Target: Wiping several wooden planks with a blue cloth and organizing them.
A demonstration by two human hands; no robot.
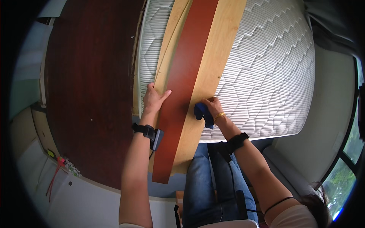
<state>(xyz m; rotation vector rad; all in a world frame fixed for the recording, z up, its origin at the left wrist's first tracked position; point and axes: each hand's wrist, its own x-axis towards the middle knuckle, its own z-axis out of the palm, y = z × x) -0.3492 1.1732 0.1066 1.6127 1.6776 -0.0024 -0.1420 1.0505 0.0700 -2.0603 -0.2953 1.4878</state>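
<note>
A long reddish-brown board (pixel 188 65) lies lengthwise over a wider light wood-grain board (pixel 219 48). Along the left side runs another light wooden strip (pixel 166 48), with a thin gap line beside it. My left hand (pixel 154 99) grips the left edge of these boards, its thumb resting on the reddish-brown one. Between the fingers of my right hand (pixel 214 108) is a bunched dark blue cloth (pixel 203 111), held at the right edge of the light board. The boards lie across a white quilted mattress (pixel 262 74) with grey stripes; their near ends reach past it, beside my legs.
To the left stands a large dark red wooden surface (pixel 88 85) with small white specks on it. Red cords (pixel 53 182) hang beyond its lower left corner. At right are a grey cushioned piece (pixel 281 168), a pale wall (pixel 332 97) and a window (pixel 346 165). My jeans-clad legs (pixel 199 182) are below.
</note>
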